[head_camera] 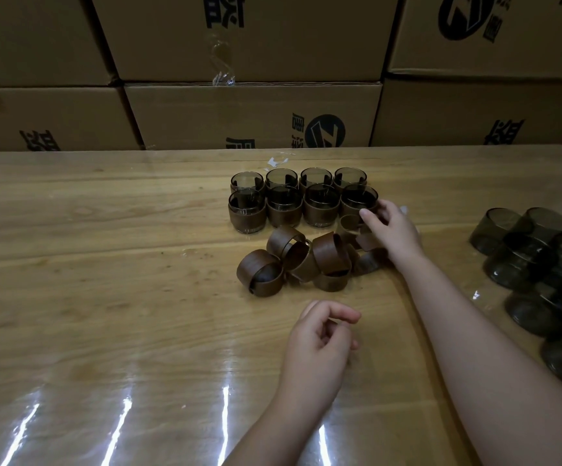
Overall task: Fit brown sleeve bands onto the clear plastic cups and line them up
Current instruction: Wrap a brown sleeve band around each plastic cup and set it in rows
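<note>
Head view: eight tinted clear plastic cups already wearing brown sleeve bands [319, 210] stand upright on the table in two rows of four, side by side, past the middle of the tabletop. The right hand [393, 230] reaches to the rightmost cup of the near row [356, 200]. Its thumb [368, 215] lies along the cup's near side and the fingers lie against its right edge; whether the hand really grips the cup or only touches it cannot be told. Just in front of the rows lies a loose heap of brown sleeve bands [331, 253], some on edge, some leaning on each other, the right part of the heap under the right wrist.

The left hand [319, 341] hangs nearer the person, well apart from the bands, its fingers loosely curled and holding nothing.

At the far right a pile of bare cups [538, 250] lies tipped on their sides, running along the table's right edge. The table [104, 264] is light wood grain under a glossy clear cover that shows streaks of glare. A small scrap of clear film [276, 162] lies behind the far row. Stacked cardboard boxes [252, 116] with black print fill the background.
</note>
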The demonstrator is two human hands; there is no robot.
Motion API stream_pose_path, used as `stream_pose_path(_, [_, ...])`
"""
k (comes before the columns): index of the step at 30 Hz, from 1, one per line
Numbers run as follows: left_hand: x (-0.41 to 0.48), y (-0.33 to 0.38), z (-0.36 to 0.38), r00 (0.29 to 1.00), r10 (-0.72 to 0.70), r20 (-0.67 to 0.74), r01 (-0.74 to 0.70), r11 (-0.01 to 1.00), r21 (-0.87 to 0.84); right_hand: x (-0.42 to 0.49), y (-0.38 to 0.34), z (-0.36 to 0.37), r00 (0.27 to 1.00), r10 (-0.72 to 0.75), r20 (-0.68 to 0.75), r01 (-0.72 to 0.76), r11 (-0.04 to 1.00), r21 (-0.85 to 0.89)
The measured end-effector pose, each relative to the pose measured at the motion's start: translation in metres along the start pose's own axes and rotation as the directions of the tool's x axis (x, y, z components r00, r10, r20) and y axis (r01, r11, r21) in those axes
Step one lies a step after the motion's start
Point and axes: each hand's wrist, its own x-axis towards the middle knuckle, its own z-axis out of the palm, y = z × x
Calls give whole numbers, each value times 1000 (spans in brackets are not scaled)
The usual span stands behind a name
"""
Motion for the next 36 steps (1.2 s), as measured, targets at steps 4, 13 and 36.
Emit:
stream_pose_path(4, [1, -1, 0, 1000, 5, 2, -5, 1000, -3, 1, -1, -1, 1000, 20, 10, -20, 1000, -2])
stream_pose_path(13, [1, -2, 0, 1000, -19, -2, 19, 999, -27, -10, -2, -3, 992, 93, -80, -75, 976, 206])
stream_pose_path(36, [-6, 2, -3, 995, -46, -91, 40, 997, -66, -140, 7, -27, 996, -50, -72, 56, 994, 89])
